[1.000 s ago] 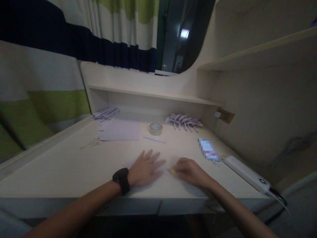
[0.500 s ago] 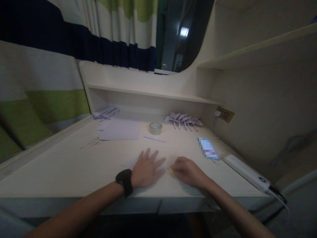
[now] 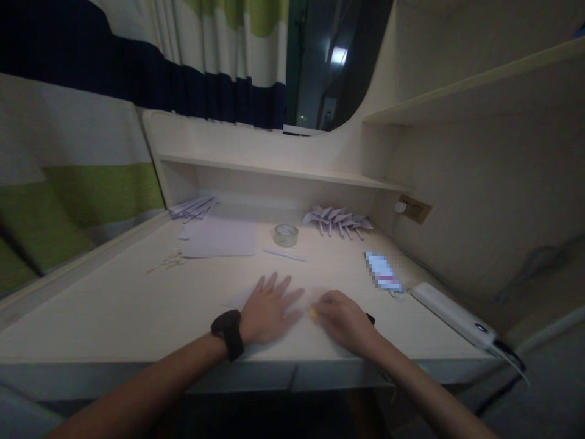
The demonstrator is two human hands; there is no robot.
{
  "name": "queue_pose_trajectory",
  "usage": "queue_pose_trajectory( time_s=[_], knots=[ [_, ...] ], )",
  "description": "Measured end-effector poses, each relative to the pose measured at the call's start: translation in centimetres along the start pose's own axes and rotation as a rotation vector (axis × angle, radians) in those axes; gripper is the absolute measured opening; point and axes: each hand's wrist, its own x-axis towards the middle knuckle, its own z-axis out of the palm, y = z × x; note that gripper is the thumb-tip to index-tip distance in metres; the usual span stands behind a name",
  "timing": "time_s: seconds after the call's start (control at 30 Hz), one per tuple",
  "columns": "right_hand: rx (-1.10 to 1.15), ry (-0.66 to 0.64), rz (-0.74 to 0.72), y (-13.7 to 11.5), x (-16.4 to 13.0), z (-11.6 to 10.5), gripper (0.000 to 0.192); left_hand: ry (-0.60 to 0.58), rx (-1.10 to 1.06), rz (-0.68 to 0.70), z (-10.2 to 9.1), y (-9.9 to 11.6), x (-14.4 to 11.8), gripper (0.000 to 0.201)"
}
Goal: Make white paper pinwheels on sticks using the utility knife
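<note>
Your left hand [image 3: 269, 306] is lying spread flat on the pale paper sheet [image 3: 237, 300] at the counter [image 3: 137, 305] front, pinning it, while your right hand [image 3: 342, 317] is pinching a small yellow-tipped tool [image 3: 313, 313] beside it.

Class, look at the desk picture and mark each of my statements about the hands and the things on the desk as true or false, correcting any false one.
1. The left hand lies flat with fingers spread on a pale sheet of paper. True.
2. The wristwatch is on the right wrist. False: it is on the left wrist.
3. The right hand holds something small with a yellow tip. True.
4. The roll of clear tape stands on the shelf. False: it lies on the desk, below the shelf.
5. The folded paper pieces lie at the back of the desk, right of the tape. True.
</note>
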Motion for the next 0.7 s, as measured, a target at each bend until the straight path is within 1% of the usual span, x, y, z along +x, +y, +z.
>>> queue_pose_trajectory(
  time_s=[0.1,0.23,0.33,0.5,0.6,0.7],
  knots=[
    [0.021,0.037,-0.006,0.1,-0.2,0.4,0.024,0.011,0.006,-0.018,0.1,0.1,-0.1,0.058],
    [0.057,0.086,-0.059,0.5,-0.4,0.9,0.024,0.008,0.007,-0.007,0.1,0.1,-0.1,0.058],
    [0.068,0.111,-0.05,0.5,-0.6,1.0,0.023,0.0,0.006,0.002,0.0,-0.1,-0.2,0.059],
    [0.028,0.079,-0.077,0.0,-0.8,1.2,0.028,0.017,0.013,0.003,0.1,0.0,-0.2,0.056],
    [0.018,0.072,-0.097,-0.2,-0.9,1.1,0.024,0.03,0.017,0.0,0.3,0.0,-0.2,0.053],
    [0.012,0.069,-0.096,-0.4,-0.9,1.0,0.023,0.022,0.02,0.005,0.3,-0.4,-0.1,0.053]
  ],
)
